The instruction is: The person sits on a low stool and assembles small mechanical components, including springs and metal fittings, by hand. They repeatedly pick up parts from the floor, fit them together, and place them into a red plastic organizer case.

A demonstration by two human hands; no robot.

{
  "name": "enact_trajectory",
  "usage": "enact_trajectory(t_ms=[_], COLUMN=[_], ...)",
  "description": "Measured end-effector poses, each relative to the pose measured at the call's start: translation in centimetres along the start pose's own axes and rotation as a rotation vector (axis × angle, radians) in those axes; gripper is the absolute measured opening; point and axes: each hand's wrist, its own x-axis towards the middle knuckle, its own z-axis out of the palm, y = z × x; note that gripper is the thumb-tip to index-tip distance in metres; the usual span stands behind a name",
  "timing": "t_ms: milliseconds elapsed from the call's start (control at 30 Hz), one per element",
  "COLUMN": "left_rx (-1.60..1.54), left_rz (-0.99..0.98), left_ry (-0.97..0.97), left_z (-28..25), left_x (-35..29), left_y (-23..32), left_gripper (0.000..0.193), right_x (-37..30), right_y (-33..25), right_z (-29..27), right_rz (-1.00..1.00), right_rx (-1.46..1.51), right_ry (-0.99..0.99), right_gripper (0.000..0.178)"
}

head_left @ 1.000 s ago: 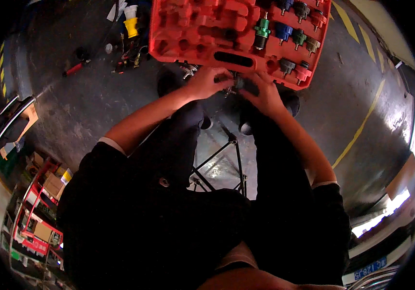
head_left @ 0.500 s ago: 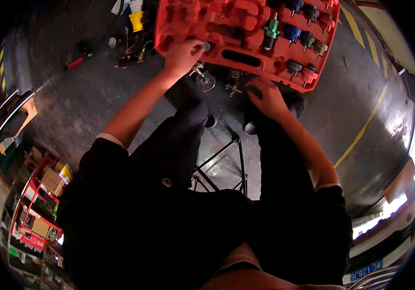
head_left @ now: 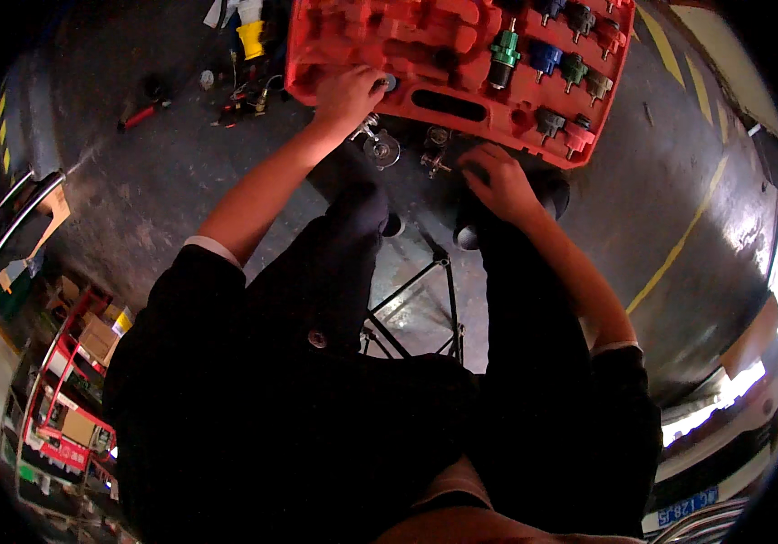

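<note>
At the near left corner of a red moulded case (head_left: 380, 63), my left hand (head_left: 343, 100) is pinched on a small grey round piece (head_left: 390, 82). A metal cap with a round disc (head_left: 381, 149) lies on the floor just below that hand. My right hand (head_left: 502, 184) hovers near the case's front edge, fingers loosely bent and apart, with nothing visible in it. Beside its fingertips stands a small metal fitting (head_left: 435, 150). In the case's recesses sit a green and black adapter (head_left: 505, 59) and several coloured caps, among them a blue one (head_left: 546, 60) and a pink one (head_left: 578, 137).
Left of the case, a yellow-and-white item (head_left: 250, 39), a tangle of small parts (head_left: 248, 100) and a red-handled tool (head_left: 140, 118) lie on the dark floor. A black metal frame (head_left: 448, 299) stands between my legs. A red-framed shelf (head_left: 49, 399) is at the lower left.
My left hand has shifted very slightly, still beside the grey round piece at the case's corner. The right hand has hardly moved.
</note>
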Motion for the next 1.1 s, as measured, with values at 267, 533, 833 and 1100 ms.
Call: enact_trajectory(t_ms=[267, 533, 833, 1100], left_rx=[0.053, 0.004, 0.045, -0.009], left_rz=[0.064, 0.053, 0.168, 0.072], left_ry=[0.075, 0.092, 0.22, 0.02], left_z=[1.0, 0.7, 1.0, 1.2], left_x=[-0.2, -0.2, 0.0, -0.3], left_y=[-0.7, 0.3, -0.5, -1.2], left_gripper=[0.02, 0.02, 0.026, 0.029], right_x=[-0.2, 0.0, 0.0, 0.3], right_y=[0.4, 0.0, 0.2, -0.8], right_z=[0.3, 0.2, 0.8, 0.4], right_rz=[0.017, 0.002, 0.004, 0.056], right_rx=[-0.059, -0.036, -0.056, -0.053], right_ry=[0.006, -0.001, -0.017, -0.066], right_gripper=[0.018, 0.017, 0.016, 0.016])
